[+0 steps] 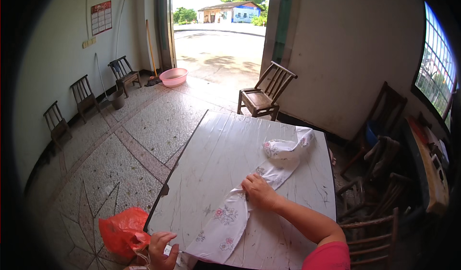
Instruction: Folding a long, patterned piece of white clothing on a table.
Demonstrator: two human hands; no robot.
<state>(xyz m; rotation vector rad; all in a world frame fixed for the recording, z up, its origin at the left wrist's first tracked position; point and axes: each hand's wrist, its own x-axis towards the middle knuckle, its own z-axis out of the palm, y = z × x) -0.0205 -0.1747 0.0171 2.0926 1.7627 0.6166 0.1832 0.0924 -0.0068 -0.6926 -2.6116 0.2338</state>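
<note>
A long strip of white cloth (230, 219) with a pink and grey flower print runs diagonally across the table (191, 183). Its far end lies folded and bunched, and its near end reaches the table's front edge. Partway along the strip, my right hand (260, 192) has its fingers curled onto the cloth, gripping its edge. My left hand (162, 250) is at the near left corner, thumb and fingers apart. A small white item shows in the gap behind them; whether I touch it is unclear. Beside that hand hangs a red plastic bag (124, 230).
A wooden chair (264, 93) stands just past the table's far edge. More chairs (371, 230) crowd the right side. Along the left wall are small wooden chairs (84, 95) and a bucket (116, 99). A pink basin (174, 77) sits by the open doorway.
</note>
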